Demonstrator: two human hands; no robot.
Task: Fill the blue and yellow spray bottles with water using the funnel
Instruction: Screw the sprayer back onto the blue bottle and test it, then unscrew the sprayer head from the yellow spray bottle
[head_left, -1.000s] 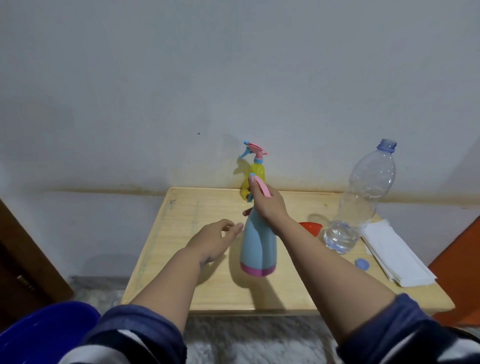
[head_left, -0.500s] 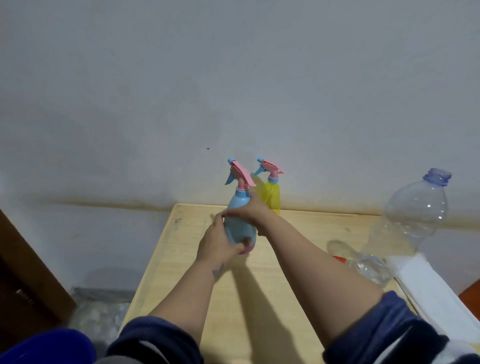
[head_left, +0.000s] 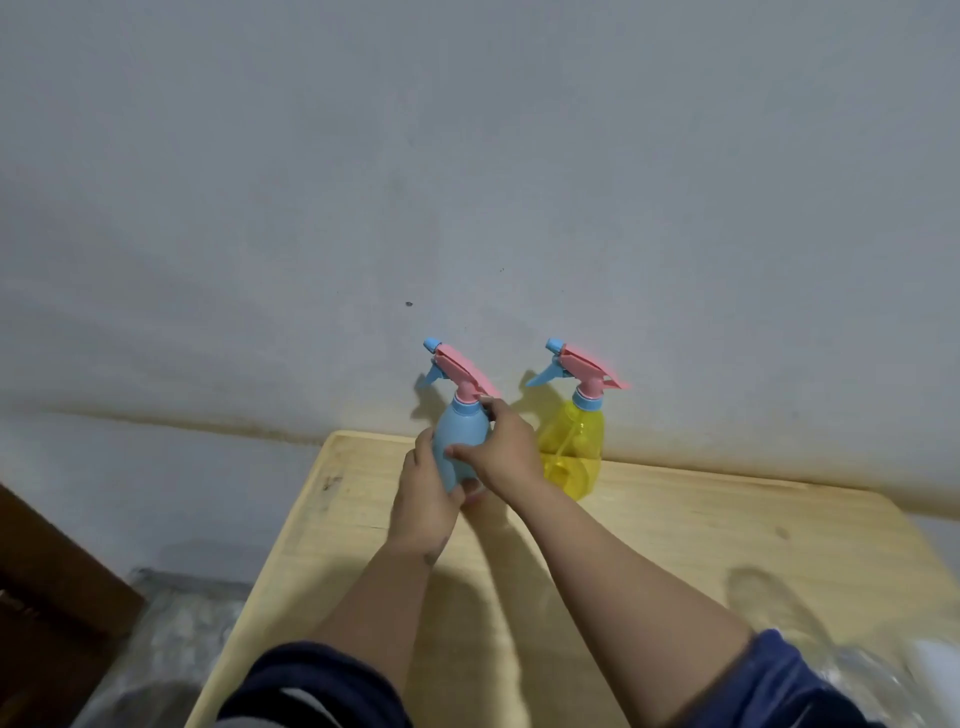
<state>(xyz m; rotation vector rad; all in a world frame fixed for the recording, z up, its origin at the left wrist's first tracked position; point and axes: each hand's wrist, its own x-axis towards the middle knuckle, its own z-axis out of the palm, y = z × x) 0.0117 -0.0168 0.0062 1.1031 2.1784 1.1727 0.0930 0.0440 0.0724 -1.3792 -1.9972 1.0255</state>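
Note:
The blue spray bottle (head_left: 461, 435), with a pink trigger head screwed on, stands at the back of the wooden table (head_left: 675, 530) near the wall. My left hand (head_left: 423, 496) grips its lower body from the left. My right hand (head_left: 501, 449) holds its upper body from the right, fingers curled round it just below the neck. Just right of it stands the yellow spray bottle (head_left: 574, 447), also wearing its pink and blue trigger head, touched by neither hand. The funnel is out of view.
The wall rises right behind both bottles. A blurred clear plastic shape (head_left: 872, 680) shows at the bottom right corner. Dark wooden furniture (head_left: 47, 577) stands left of the table, with floor below it.
The blue bottle went from the table's middle to the back, beside the yellow one. My left hand came onto it. The view swung left, so the water bottle, funnel and napkins left the frame.

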